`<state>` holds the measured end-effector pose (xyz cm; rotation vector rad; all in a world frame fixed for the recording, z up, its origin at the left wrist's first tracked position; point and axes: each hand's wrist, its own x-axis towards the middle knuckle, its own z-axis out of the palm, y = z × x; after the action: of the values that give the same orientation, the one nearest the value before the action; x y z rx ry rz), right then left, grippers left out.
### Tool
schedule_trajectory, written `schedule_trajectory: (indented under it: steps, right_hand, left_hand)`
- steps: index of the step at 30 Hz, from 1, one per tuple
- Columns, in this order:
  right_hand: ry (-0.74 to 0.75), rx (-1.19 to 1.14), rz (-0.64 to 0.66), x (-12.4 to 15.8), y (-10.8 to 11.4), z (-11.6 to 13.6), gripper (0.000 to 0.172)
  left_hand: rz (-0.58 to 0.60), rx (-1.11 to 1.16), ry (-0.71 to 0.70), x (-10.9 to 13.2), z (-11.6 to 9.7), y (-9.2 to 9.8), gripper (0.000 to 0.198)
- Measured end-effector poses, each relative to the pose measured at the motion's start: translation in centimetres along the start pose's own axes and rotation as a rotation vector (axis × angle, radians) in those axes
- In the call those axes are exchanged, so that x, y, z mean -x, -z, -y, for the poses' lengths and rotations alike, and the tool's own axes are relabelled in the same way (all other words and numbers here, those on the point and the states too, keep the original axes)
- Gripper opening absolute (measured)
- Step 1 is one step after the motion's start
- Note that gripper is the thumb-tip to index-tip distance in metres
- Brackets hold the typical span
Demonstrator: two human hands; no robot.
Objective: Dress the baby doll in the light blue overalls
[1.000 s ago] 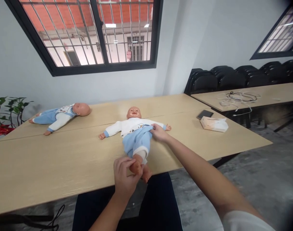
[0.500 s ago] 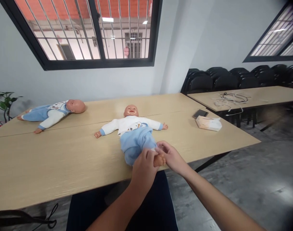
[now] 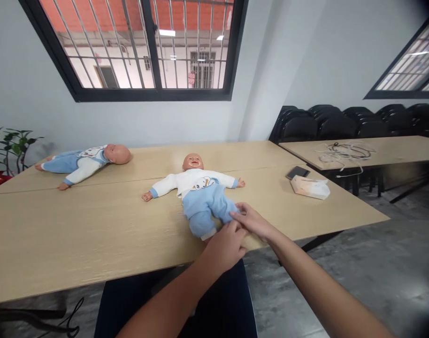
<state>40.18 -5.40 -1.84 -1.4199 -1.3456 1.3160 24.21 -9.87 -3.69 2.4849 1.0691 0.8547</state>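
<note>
A baby doll (image 3: 193, 162) lies on its back on the table, in a white top with blue cuffs and blue trousers (image 3: 205, 204). Its head points away from me and its legs towards the near edge. My right hand (image 3: 255, 223) is closed on the lower end of the trouser leg on the right. Against it, my left hand (image 3: 228, 244) curls its fingers at the same trouser end. The foot there is hidden by my hands. The other trouser leg lies bent beside my left hand, its pale cuff showing.
A second doll (image 3: 86, 162) in similar clothes lies at the table's far left. To the right are a dark phone-like object (image 3: 298, 172) and a tissue pack (image 3: 310, 187). Tangled cables (image 3: 346, 152) lie on another table, with stacked black chairs (image 3: 299, 124) behind.
The trouser leg on the right has been pulled down and straightened, covering the foot area with my hands. The other leg's cuff has come into view. My head view has shifted slightly left.
</note>
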Motion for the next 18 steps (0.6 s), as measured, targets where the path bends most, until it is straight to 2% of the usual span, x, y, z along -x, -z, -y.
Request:
schedule_trajectory:
  steps: [2,3,5,6,7,9,11,13,15,18]
  right_hand:
    - [0.022,0.070,-0.021,-0.3,0.1,-0.4,0.040]
    - [0.038,0.102,-0.010,-0.5,0.2,-0.6,0.038]
    - [0.079,0.183,0.004,-1.2,0.4,-0.8,0.035]
    - [0.116,0.247,-0.030,-1.7,0.4,-0.7,0.034]
    - [0.177,0.327,-0.091,-2.3,0.2,-0.4,0.034]
    - [0.341,0.507,-0.225,-3.9,-0.9,0.8,0.036]
    - [0.484,0.651,-0.273,-5.4,-3.2,2.5,0.039]
    - [0.541,0.749,-0.262,-6.4,-6.1,4.0,0.045]
    - [0.584,0.815,-0.255,-6.9,-8.8,4.6,0.054]
    - [0.649,0.865,-0.276,-7.0,-11.2,3.3,0.069]
  left_hand:
    - [-0.191,0.113,-0.013,0.2,2.3,2.1,0.012]
    - [-0.345,0.130,0.061,0.3,3.9,3.4,0.016]
    - [-0.622,0.112,0.322,0.4,7.8,6.2,0.021]
    - [-0.687,0.135,0.454,0.5,9.8,7.4,0.022]
    - [-0.657,0.196,0.546,0.5,11.6,8.4,0.024]
    - [-0.420,0.359,0.593,0.8,14.5,9.3,0.029]
    - [-0.242,0.491,0.585,1.1,16.1,9.1,0.037]
    - [-0.136,0.549,0.556,1.5,16.5,8.5,0.045]
    - [-0.092,0.544,0.509,1.8,16.5,8.1,0.049]
    - [-0.179,0.570,0.433,2.1,16.5,8.0,0.051]
